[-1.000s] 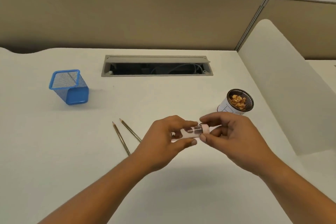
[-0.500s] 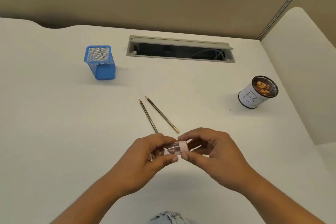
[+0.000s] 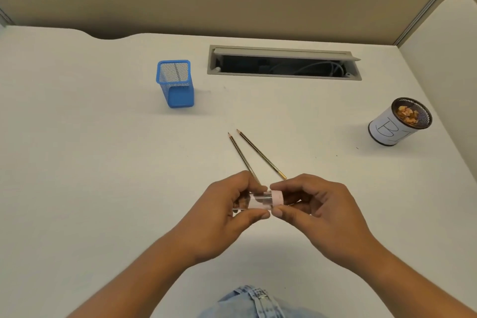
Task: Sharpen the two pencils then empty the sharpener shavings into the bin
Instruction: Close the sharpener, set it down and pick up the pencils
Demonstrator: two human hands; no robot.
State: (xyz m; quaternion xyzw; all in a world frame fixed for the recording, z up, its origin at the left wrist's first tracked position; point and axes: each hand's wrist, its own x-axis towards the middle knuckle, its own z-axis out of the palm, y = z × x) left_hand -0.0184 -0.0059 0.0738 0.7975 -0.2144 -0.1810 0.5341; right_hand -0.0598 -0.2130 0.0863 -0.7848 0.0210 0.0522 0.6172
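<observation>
A small sharpener (image 3: 260, 200) with a clear barrel and a pink cap is held sideways above the white desk. My left hand (image 3: 229, 210) grips the clear barrel, and my right hand (image 3: 315, 210) pinches the pink cap end. Two pencils (image 3: 260, 153) lie side by side on the desk just beyond my hands, their points facing away; the near end of the left one is hidden behind my left hand. The bin (image 3: 398, 121), a round mesh cup wrapped in white paper with handwriting, stands at the right with brown shavings inside.
A blue mesh pencil holder (image 3: 176, 84) stands at the back left. An open cable slot (image 3: 284, 63) is set into the desk (image 3: 90, 162) near the beige partition. A white divider panel (image 3: 444, 59) rises on the right. Denim shows at the bottom edge.
My hands and the sharpener have come back from beside the bin toward the desk's near middle, nearer my body. The view has tilted downward. Both hands still hold the sharpener.
</observation>
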